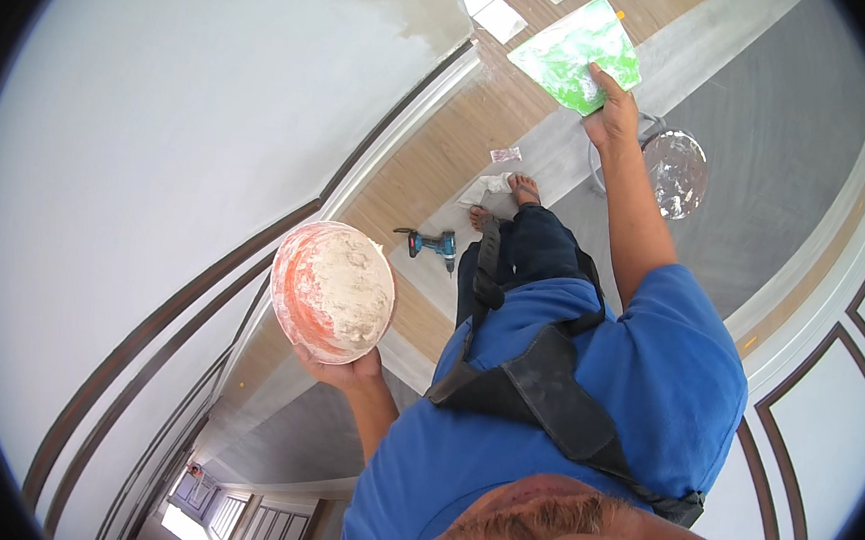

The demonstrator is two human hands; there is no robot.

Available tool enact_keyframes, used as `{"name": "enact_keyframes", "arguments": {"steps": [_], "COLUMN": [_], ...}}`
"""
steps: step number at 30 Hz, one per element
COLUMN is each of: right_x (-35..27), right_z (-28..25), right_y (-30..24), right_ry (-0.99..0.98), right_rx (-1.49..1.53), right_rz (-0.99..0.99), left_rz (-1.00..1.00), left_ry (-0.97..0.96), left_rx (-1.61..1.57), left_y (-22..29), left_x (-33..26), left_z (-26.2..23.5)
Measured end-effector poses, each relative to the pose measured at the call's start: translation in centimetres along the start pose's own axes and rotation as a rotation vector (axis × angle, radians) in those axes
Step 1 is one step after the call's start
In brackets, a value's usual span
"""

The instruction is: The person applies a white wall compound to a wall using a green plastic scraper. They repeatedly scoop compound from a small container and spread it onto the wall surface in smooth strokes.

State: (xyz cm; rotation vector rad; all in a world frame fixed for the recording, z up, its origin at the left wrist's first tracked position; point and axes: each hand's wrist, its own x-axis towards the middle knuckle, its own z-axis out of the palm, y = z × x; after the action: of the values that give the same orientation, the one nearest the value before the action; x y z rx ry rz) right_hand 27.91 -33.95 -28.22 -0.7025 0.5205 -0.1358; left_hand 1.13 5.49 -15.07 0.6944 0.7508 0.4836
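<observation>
Orange bowl (293, 282) of pale paste (353, 283), held at its six-o'clock edge by left hand (343, 368), lay between seven and eight o'clock from green spreader (578, 57), held in right hand (612, 116).

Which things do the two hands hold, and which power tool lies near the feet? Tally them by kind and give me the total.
Bowl: 1, in the left hand
Scraper: 1, in the right hand
Drill: 1
Total: 3
</observation>
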Motion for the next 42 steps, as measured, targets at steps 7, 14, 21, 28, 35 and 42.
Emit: {"name": "enact_keyframes", "arguments": {"steps": [7, 14, 21, 28, 35, 42], "right_x": [-3.7, -6.6, -9.9, -13.0, -13.4, -9.9], "right_z": [0.5, 4.0, 7.8, 10.6, 10.0, 10.5], "right_y": [3.5, 11.1, 16.2, 14.7, 16.9, 16.6], "right_ry": [0.005, -0.118, -0.348, -0.547, -0.596, -0.651], "right_rx": [0.03, 0.084, 0.112, 0.304, 0.383, 0.335], "right_rz": [-0.001, 0.008, -0.1, -0.28, -0.319, -0.285], "left_rz": [-0.055, -0.006, 0.045, 0.251, 0.388, 0.397], "left_ry": [-0.099, -0.177, -0.401, -0.666, -0.617, -0.53], "left_rx": [0.054, 0.218, 0.207, 0.21, 0.102, 0.123], "left_y": [0.9, 0.3, -1.0, -1.6, -3.7, -3.3], "left_x": [1.4, 4.5, 7.8, 9.0, 10.3, 11.0], "left_z": [-2.3, -8.8, -15.1, -13.4, -14.1, -16.6]}}
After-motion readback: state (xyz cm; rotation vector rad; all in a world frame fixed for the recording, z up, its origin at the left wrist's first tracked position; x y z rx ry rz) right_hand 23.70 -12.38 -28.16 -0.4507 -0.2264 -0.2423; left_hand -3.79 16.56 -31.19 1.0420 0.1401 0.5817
